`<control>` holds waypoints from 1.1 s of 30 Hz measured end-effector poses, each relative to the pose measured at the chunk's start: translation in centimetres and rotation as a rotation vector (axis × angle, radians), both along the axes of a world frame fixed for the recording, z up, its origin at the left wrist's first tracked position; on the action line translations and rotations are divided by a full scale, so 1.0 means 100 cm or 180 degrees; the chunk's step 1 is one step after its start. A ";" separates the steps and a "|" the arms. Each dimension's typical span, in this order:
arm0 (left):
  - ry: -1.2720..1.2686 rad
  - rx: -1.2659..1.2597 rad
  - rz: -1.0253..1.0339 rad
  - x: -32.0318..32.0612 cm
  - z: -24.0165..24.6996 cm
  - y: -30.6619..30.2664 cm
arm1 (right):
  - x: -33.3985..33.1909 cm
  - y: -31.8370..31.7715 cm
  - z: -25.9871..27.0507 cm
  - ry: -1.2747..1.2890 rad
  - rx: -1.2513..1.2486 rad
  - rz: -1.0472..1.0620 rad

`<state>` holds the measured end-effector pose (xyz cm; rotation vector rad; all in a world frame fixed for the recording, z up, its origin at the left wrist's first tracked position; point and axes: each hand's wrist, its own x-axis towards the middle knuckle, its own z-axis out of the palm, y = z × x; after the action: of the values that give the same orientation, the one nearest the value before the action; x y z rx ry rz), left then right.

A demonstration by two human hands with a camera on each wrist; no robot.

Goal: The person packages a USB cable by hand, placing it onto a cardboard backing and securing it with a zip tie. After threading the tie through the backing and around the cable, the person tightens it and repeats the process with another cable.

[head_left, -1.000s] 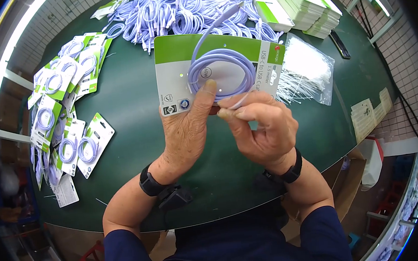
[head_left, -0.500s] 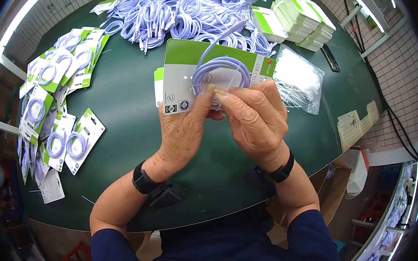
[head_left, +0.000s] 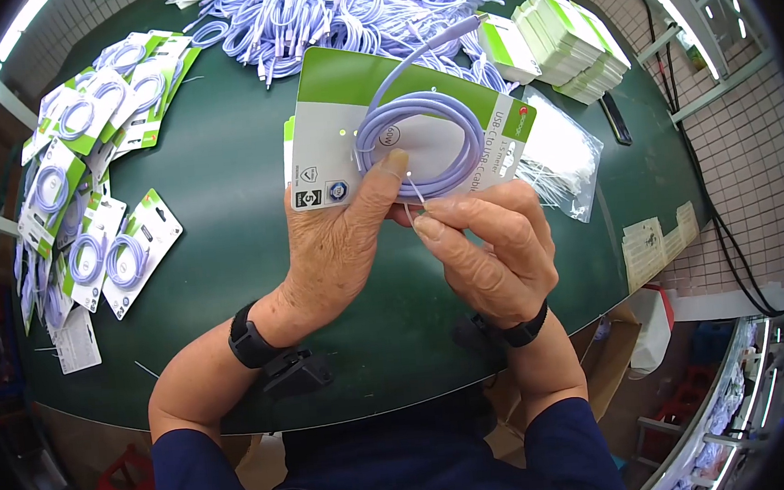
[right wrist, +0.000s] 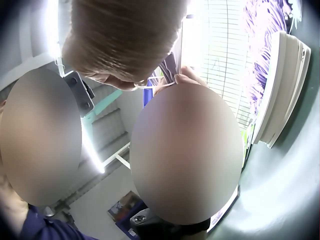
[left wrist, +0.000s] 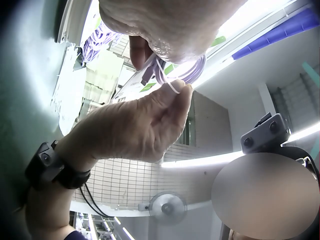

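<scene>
My left hand grips a green and white cable card by its lower left part, thumb on the front over the edge of a coiled lilac USB-C cable. One cable end sticks out past the card's top. Just below the coil, my right hand pinches a thin white cable tie between thumb and forefinger. The tie crosses the card's lower edge; its run behind the card is hidden. In the left wrist view the tie loops between the coil and the right hand's fingertips.
A pile of carded cables lies at the left. Loose lilac cables are heaped at the back, beside stacked cards. A clear bag of white ties and a long black object lie to the right.
My right hand moved in over the coil beside the left thumb, then drew back down and right with the tie. The left hand keeps its grip on the card.
</scene>
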<state>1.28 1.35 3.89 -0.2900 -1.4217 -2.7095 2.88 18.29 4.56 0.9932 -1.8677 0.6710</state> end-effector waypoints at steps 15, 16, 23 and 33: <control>0.0101 0.0008 0.0061 0.003 0.003 0.001 | -0.010 0.000 -0.005 0.0197 -0.0169 -0.0178; 0.0087 -0.0003 0.0044 0.003 0.003 0.000 | -0.010 0.000 -0.005 0.0193 -0.0183 -0.0181; 0.0094 -0.0089 0.0077 0.003 0.002 0.000 | -0.012 -0.003 -0.006 0.0168 -0.0278 -0.0161; 0.0203 -0.0557 0.0152 0.004 -0.005 -0.001 | -0.010 -0.007 -0.002 -0.0289 -0.0287 -0.0184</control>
<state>1.66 1.26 3.38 -0.3446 -1.6281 -2.5189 1.86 17.62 4.35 0.8603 -1.9198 0.7701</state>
